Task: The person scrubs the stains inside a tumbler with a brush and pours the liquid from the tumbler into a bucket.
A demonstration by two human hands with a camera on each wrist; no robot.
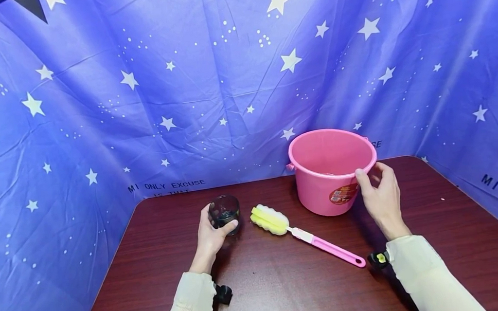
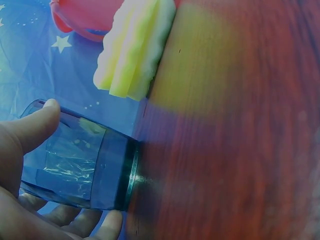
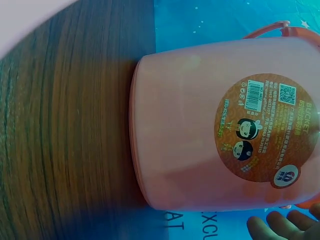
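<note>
A dark tinted drinking glass [image 1: 224, 207] stands upright on the table at centre left. My left hand [image 1: 210, 232] grips it, thumb across the near side and fingers round the other side; in the left wrist view the glass [image 2: 85, 160] is see-through blue. At the pink bucket [image 1: 322, 189], my right hand [image 1: 381, 198] is beside the right side of the rim, thumb at its front. In the right wrist view its loosely extended fingers [image 3: 280, 225] lie alongside the bucket's wall. Between the hands lies a sponge bottle brush [image 1: 271, 219], yellow and white with a pink handle.
The dark red-brown wooden table [image 1: 277, 290] has its far edge against a blue star-print curtain [image 1: 209, 90], which also runs along both sides. A round label [image 3: 267, 130] is on the bucket's wall.
</note>
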